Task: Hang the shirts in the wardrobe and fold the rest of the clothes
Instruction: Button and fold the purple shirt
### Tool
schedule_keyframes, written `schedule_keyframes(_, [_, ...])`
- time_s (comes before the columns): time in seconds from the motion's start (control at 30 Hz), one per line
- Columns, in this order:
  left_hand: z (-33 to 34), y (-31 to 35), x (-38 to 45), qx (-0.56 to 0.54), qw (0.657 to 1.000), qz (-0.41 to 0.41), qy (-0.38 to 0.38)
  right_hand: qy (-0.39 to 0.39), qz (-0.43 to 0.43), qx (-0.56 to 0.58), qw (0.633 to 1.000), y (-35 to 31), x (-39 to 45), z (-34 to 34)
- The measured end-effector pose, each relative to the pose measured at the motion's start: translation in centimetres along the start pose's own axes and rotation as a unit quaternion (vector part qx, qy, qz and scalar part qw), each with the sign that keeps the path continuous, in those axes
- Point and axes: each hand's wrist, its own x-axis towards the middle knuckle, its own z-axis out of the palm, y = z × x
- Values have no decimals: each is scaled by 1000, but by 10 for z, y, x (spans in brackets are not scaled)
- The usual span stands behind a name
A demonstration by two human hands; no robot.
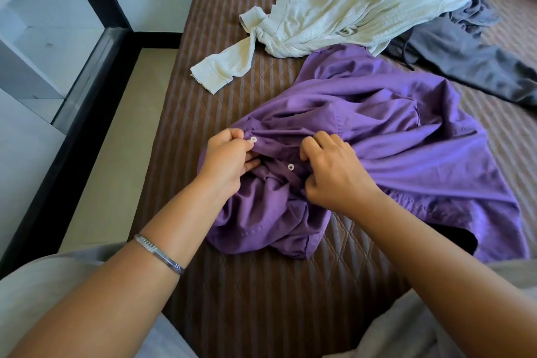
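1. Head view: a bed [232,285] with a brown striped, quilted cover fills the middle; a pale floor [116,139] runs along its left side, edged by a black frame [72,125] and white walls.
2. A crumpled purple shirt [392,139] lies near the bed's front, two white buttons showing.
3. The left hand [229,163] pinches the shirt's button strip beside one button; a silver bangle [159,253] circles that wrist.
4. The right hand [334,171] grips bunched purple fabric close by.
5. Behind the shirt lie a cream top [334,14] and, to the right, a grey garment [470,58], their edges overlapping.
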Motion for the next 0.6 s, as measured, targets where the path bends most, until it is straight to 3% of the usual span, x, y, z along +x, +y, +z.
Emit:
schedule_keyframes(0.1, [-1,-4,1,39,999,13,-14,29,12,23,999,0,3,2])
schedule_keyframes(0.17, [-1,-8,-4,172,977,125,11,45,13,17,999,1,4,2])
schedule_keyframes(0.27, [3,-14,-20,338,867,365,31,77,-5,30,997,2,6,0])
schedule_keyframes(0.33, [8,-18,-30,367,822,436,-4,80,-14,27,996,4,9,-2])
schedule_keyframes(0.5, [9,-25,-31,490,787,372,-49,25,-3,-3,1000,7,10,-4])
schedule_keyframes(0.6, [7,-25,-32,511,777,363,-61,44,-1,12,999,5,9,-8])
